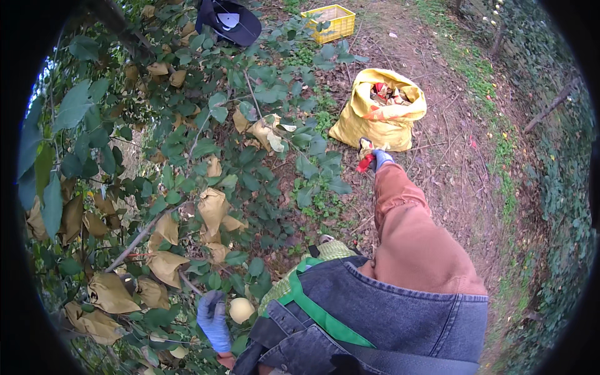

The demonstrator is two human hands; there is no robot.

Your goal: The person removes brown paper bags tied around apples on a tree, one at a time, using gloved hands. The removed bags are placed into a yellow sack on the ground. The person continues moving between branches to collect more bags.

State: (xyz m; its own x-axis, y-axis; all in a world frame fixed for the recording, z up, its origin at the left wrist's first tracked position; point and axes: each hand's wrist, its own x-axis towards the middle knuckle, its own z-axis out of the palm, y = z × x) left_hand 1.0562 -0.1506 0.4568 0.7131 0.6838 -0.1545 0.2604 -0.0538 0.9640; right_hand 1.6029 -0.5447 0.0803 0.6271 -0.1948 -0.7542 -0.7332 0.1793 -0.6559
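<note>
My right arm, in a rust-coloured sleeve, reaches forward. Its blue-gloved right hand (380,159) is closed on crumpled paper bags (365,156), red and tan. Just beyond them stands a yellow woven sack (375,129), its mouth rolled back, with red and tan paper scraps (389,95) inside. Low in the tree, my left hand (214,320), in a blue and grey glove, has its fingers loosely bent and apart, nothing visible in them. Right beside it hangs a bare pale-yellow apple (241,310). Tan paper fruit bags (112,293) hang on the branches around that hand.
Leafy branches (144,234) fill the left side and reach close to my body. A dark cap (230,22) sits among the leaves at the top. Farther off, a yellow plastic crate (337,26) stands on the leaf-strewn ground (450,162). More trees (562,206) line the right.
</note>
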